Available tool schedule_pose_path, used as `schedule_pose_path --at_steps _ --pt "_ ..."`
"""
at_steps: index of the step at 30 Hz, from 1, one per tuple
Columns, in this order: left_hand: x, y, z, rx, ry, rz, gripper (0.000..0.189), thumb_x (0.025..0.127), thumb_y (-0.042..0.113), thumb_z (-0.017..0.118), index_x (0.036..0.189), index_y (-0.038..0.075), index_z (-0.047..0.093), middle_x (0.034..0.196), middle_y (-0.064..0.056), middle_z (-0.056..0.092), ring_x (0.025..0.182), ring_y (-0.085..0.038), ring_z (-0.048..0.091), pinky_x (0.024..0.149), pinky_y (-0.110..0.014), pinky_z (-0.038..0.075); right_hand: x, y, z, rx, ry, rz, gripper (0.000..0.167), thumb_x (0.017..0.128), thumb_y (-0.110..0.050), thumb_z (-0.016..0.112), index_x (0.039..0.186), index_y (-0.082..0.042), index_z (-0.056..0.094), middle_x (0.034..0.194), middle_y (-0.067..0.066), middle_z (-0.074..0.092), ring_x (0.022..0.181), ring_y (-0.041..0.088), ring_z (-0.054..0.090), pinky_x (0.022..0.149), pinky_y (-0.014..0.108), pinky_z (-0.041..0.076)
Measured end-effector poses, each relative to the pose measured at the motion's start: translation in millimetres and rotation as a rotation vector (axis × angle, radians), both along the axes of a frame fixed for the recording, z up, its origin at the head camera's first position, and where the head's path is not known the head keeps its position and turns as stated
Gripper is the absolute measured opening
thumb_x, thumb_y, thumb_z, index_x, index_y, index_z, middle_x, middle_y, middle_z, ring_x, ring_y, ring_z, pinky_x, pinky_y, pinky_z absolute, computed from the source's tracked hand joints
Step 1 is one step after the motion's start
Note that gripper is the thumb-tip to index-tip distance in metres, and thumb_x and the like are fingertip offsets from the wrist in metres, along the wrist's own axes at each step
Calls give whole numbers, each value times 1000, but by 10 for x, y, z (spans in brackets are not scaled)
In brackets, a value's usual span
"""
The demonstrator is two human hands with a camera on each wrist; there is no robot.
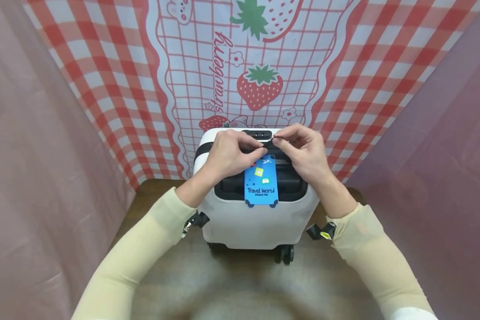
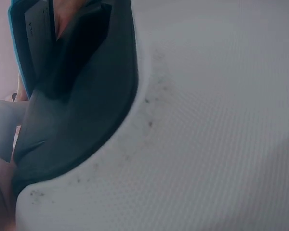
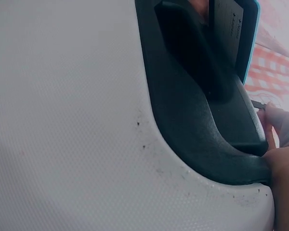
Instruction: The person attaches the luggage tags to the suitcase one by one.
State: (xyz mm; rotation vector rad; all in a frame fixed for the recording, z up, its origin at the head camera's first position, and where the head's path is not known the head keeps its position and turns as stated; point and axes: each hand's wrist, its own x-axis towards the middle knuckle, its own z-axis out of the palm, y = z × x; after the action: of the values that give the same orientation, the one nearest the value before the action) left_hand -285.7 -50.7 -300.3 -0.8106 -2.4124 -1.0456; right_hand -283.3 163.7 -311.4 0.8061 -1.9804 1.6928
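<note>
A white suitcase (image 1: 256, 226) stands upright with a blue luggage tag (image 1: 261, 189) lying over its black handle recess (image 1: 294, 178). At the tag's upper end, my left hand (image 1: 232, 153) pinches the tag's black strap (image 1: 270, 144) between thumb and fingers. My right hand (image 1: 306, 149) pinches the same strap a little to the right, fingertips together. In the right wrist view a dark strap end (image 3: 258, 104) shows at the right fingertips, and the tag's back carries a white card (image 3: 229, 29). The left fingertips are mostly hidden in the left wrist view.
A combination lock (image 1: 258, 134) sits on the suitcase top just behind the fingers. Beneath the case is a brown wooden table (image 1: 240, 289); a caster (image 1: 286, 254) shows at its lower right. Behind hangs a strawberry-print checked cloth (image 1: 260, 53), with pink curtains (image 1: 36, 178) on both sides.
</note>
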Motion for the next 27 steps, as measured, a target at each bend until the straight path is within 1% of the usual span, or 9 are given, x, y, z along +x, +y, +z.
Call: schedule_pose_path --at_steps 2,5,8,12,16,21,24,27 --pt "-8 6 -1 2 -4 5 22 92 28 83 104 10 86 94 -4 85 82 -14 80 77 -29 62 -2 6 5 -7 0 -2 13 95 9 71 104 1 76 100 -8 77 88 10 71 85 20 61" --pt "-10 13 -8 -2 -23 8 23 92 29 83 107 11 86 97 -4 85 84 -14 80 78 -30 62 -4 20 6 4 -10 -7 13 95 8 72 107 6 75 98 -10 77 87 10 71 84 20 60" --pt "1 15 -16 -1 -47 14 25 93 30 82 109 12 86 99 -3 85 87 -14 80 81 -30 62 -7 32 8 31 -27 -15 18 94 7 73 113 9 72 96 -13 76 86 11 69 83 19 60" --pt "23 24 -22 12 -57 24 26 95 33 81 111 14 85 99 -2 85 86 -13 79 80 -30 60 -4 31 21 92 -43 -9 19 95 3 74 113 7 73 95 -15 75 83 10 69 83 18 60" --pt "26 39 -21 19 -44 28 25 95 34 81 110 15 86 97 -2 85 82 -13 77 76 -29 59 0 23 37 136 -46 -13 16 96 -4 77 109 5 75 95 -11 76 82 10 69 83 18 60" --pt "4 34 -8 -13 -8 12 22 94 29 82 108 13 86 99 -3 85 84 -14 79 77 -29 62 11 19 22 143 -34 -35 16 98 -10 77 107 3 76 96 -2 76 83 12 67 81 19 59" --pt "-5 21 1 -39 14 5 20 94 26 82 107 11 86 98 -4 85 84 -15 79 78 -30 63 17 6 7 133 -16 -26 14 98 -8 76 108 3 75 97 0 75 84 12 68 81 19 59" --pt "-11 21 5 -51 29 0 19 94 25 80 105 10 86 97 -5 84 83 -16 79 77 -31 63 15 -8 5 114 12 -23 14 98 -5 75 108 4 75 98 -1 75 84 12 68 81 19 60"
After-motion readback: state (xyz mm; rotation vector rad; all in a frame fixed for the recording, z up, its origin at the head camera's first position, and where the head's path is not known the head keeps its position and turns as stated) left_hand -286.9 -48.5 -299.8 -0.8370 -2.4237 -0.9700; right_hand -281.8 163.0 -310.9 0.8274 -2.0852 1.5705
